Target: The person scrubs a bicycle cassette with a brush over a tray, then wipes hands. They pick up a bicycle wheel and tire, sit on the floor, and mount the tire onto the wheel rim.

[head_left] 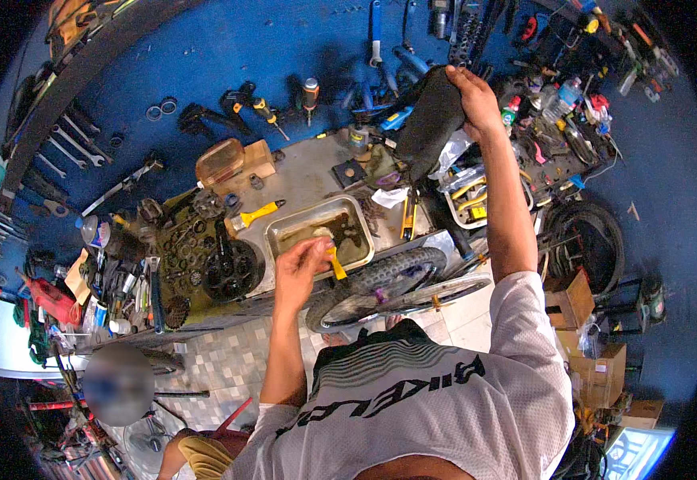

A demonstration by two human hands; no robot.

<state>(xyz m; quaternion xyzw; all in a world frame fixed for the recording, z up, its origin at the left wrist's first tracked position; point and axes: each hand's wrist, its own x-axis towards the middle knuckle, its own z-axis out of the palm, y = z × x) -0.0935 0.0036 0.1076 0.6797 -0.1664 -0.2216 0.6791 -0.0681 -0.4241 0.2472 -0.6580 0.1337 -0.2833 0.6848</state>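
My left hand [300, 266] is closed around a small brush with a yellow handle [337, 262], over the near edge of a metal tray [358, 210]. Its pale bristles point into the tray, where dark, murky liquid lies. My right hand [476, 102] is raised at the far right of the bench, gripping the top edge of a dark cloth [431, 124] that hangs down. Part of the cloth's lower end merges with the clutter behind it. A second yellow brush [262, 211] lies on the bench left of the tray.
A chainring with crank [228, 268] and several sprockets rest on the left of the bench [304, 172]. A bicycle wheel [380, 288] stands at its front edge. At right sits a white tray with tools [476, 216]. Tools hang on the blue wall [228, 48]. Another person is at lower left.
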